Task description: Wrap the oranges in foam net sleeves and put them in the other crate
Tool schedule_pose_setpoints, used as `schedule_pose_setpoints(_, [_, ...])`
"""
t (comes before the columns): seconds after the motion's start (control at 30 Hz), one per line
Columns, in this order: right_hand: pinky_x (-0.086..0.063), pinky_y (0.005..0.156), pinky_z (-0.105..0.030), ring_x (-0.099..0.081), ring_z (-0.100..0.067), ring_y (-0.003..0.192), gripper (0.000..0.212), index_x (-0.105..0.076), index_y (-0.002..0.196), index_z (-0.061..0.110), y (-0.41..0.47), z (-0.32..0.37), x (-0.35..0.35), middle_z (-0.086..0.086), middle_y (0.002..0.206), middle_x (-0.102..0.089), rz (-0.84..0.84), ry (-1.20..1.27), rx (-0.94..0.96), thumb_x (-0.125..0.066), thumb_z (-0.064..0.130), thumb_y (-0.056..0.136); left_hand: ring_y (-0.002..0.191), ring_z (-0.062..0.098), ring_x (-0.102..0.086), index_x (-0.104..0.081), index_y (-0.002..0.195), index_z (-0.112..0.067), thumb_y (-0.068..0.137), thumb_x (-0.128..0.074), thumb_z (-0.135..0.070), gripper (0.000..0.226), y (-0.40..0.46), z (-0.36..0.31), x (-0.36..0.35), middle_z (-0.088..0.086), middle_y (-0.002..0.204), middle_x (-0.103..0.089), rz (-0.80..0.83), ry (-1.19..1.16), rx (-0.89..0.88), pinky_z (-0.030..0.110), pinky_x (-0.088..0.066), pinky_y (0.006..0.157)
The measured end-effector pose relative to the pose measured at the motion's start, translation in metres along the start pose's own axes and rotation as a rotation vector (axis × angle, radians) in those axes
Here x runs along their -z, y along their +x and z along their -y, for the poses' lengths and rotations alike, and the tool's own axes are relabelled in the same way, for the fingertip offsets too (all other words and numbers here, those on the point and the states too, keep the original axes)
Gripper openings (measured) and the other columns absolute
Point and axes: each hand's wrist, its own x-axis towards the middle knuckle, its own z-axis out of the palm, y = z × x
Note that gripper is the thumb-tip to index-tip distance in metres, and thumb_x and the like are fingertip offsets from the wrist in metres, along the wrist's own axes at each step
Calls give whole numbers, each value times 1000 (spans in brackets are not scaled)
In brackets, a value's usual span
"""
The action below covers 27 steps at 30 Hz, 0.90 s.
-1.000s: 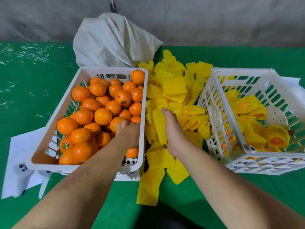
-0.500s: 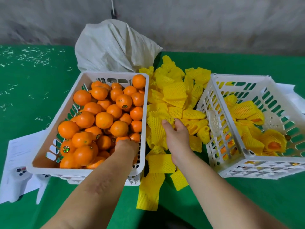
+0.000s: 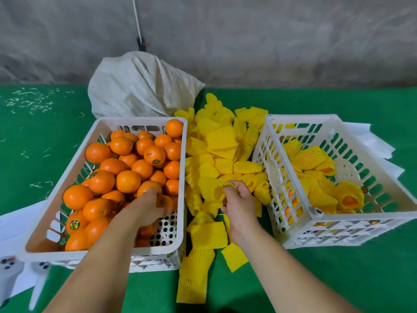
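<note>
A white crate on the left is heaped with bare oranges. My left hand is down in its near right corner, blurred, with its fingers closed on an orange. A pile of yellow foam net sleeves lies between the two crates. My right hand pinches one foam sleeve at the pile's near side, raised slightly off it. The white crate on the right holds several oranges wrapped in sleeves.
A stuffed white sack stands behind the left crate, against a grey wall. White paper sheets lie under both crates, left and right. A white device with buttons sits at the bottom left. Green cloth covers the table.
My left hand dipped into the crate's near corner and closed on an orange. My right hand has curled round one sleeve and drawn it up from the pile.
</note>
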Motion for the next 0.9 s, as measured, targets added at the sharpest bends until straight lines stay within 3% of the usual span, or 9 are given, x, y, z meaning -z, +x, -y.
schedule_pose_setpoints(0.07, [-50,64,-26,-57,-17,77,24,-67,108,33,-1,0,3,-3,98,-72,-25,-1,22,-61,12,97,108,30,-68,-40,157,-19,96,-75,-45,75,-10,9,11,8,137,-57,-196,-182,-21,41,-61,82])
schedule_pose_setpoints(0.13, [-48,59,-27,-55,-19,75,32,-67,109,32,-3,2,2,-5,100,-71,-55,-14,37,-61,5,94,102,26,-72,-48,154,-24,91,-79,-51,76,-32,0,10,2,137,-60,-311,-615,-94,31,-63,70])
schedule_pose_setpoints(0.23, [-52,63,-28,-61,-19,79,22,-69,108,27,-4,4,-6,-11,109,-69,-89,-74,134,-66,11,93,90,23,-76,-70,129,-31,78,-85,-53,58,-61,-29,-8,4,118,-74,-49,-1153,-306,27,-62,73])
schedule_pose_setpoints(0.3, [-54,77,-32,-62,-20,94,15,-67,108,23,-6,8,-13,-7,114,-64,-90,-182,248,-68,18,94,81,24,-71,-68,133,-21,76,-87,-44,65,-72,-41,-23,10,109,-72,219,-1326,-383,29,-61,74])
schedule_pose_setpoints(0.4, [-49,88,-34,-58,-17,101,12,-65,105,22,-8,14,-16,-1,111,-62,-28,-387,394,-68,15,95,76,25,-71,-65,139,-11,62,-101,-42,90,-78,-42,-35,14,109,-72,406,-1297,-441,30,-64,69])
schedule_pose_setpoints(0.53, [-51,88,-32,-60,-12,101,15,-70,110,21,-14,13,-5,6,108,-67,104,-511,428,-68,17,96,64,21,-68,-61,132,3,86,-74,-29,58,-76,-35,-38,19,91,-70,354,-1344,-396,26,-59,56])
schedule_pose_setpoints(0.73, [-31,53,-21,-41,-5,58,11,-60,82,25,-19,19,9,13,66,-51,76,-473,470,-67,21,90,67,21,-63,-59,140,-2,89,-63,-29,58,-78,-42,-47,14,90,-68,193,-1303,-459,27,-54,58])
schedule_pose_setpoints(0.83, [-21,48,-25,-29,-8,53,28,-43,66,28,-21,24,9,11,56,-40,55,-488,500,-62,33,86,68,23,-62,-63,140,-6,86,-74,-32,62,-78,-43,-50,14,114,-70,167,-1278,-496,27,-53,59])
schedule_pose_setpoints(0.9, [-19,50,-30,-23,-11,55,34,-35,65,26,-19,26,8,8,57,-33,-14,-477,492,-62,32,85,68,24,-62,-70,135,-12,74,-88,-43,72,-80,-43,-50,0,140,-65,214,-1242,-534,26,-52,58])
